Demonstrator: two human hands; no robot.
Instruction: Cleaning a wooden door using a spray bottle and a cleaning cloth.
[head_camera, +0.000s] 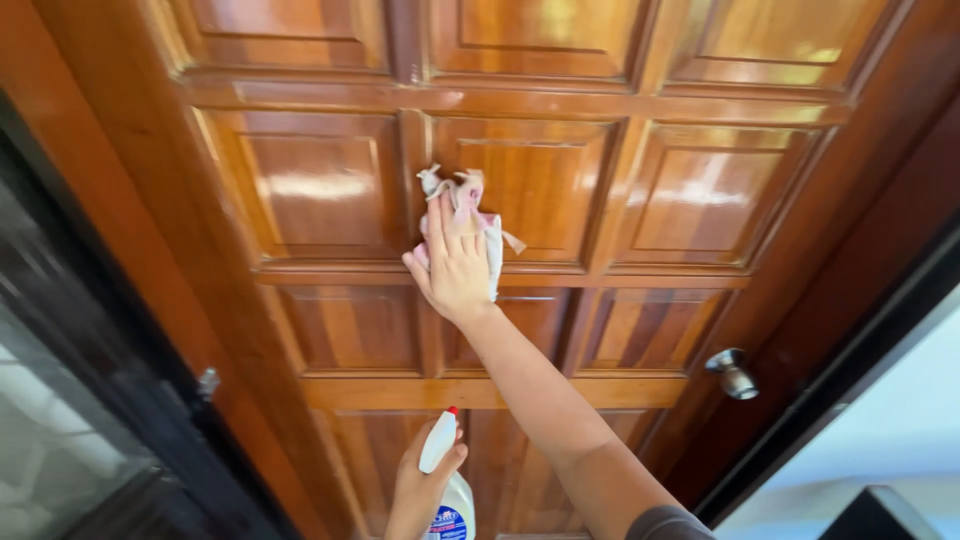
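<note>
The right hand (455, 265) presses a pink cloth (470, 215) flat on the wooden door (320, 185); the left hand (420, 490) (below) grips a spray bottle (445, 470). Panels around look glossy; progress unclear.

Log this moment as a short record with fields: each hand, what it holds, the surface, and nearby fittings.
right hand: right hand pressed flat on a pink-and-white cloth against the door
left hand: left hand gripping a white spray bottle with a red tip, low in the view
surface: glossy brown panelled wooden door
fittings: metal door knob at the right edge; dark glazed frame at left
</note>
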